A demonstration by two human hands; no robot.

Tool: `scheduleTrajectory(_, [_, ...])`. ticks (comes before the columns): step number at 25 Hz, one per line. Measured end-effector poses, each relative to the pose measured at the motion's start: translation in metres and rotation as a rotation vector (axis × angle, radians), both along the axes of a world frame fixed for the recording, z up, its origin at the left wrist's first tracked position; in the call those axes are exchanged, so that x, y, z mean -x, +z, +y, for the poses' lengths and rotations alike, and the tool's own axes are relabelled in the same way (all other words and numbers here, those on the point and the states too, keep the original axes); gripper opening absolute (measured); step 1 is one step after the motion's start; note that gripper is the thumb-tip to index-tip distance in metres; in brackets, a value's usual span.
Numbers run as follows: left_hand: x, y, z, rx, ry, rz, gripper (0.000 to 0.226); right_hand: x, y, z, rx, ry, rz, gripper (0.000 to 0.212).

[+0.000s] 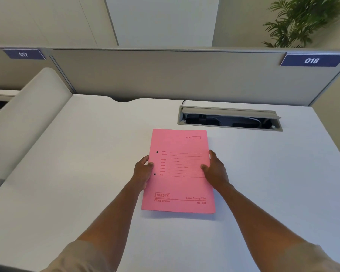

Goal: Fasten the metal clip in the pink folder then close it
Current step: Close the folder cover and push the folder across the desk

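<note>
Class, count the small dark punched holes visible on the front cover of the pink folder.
2. Both sit near the pink paper folder's left edge: the upper hole and the lower hole, beside the left hand. None seem hidden.

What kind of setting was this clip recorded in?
Most likely an open-plan office workstation. A grey partition panel carries numbered desk signs, 018 and 017; the white desk has a built-in cable tray with its flap raised.
</note>
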State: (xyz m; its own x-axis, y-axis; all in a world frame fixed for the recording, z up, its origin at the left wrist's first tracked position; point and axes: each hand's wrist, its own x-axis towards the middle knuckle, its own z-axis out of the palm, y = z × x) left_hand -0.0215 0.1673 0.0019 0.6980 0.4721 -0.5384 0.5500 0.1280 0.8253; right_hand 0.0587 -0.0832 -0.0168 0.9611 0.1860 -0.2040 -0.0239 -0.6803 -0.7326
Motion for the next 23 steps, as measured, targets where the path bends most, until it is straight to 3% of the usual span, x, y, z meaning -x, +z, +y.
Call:
scheduleTrajectory(5, [0.000, 0.006, 0.048, -0.176, -0.114, 0.012, 0.037, -0.012, 0.005, 0.048, 0.009, 0.049, -0.007, 0.056])
scheduleTrajectory(10, [-0.021, 0.013, 0.094, -0.404, -0.177, 0.075, 0.037, -0.031, 0.012, 0.094, -0.006, 0.104, -0.025, 0.033])
scheduleTrajectory(13, [-0.043, 0.016, 0.114, -0.532, -0.217, 0.105, 0.039, -0.048, 0.017, 0.116, 0.002, 0.109, -0.051, 0.030])
scheduleTrajectory(23, [-0.130, 0.002, 0.164, -0.712, -0.297, 0.112, 0.018, -0.130, 0.009, 0.166, 0.231, 0.175, 0.008, 0.065])
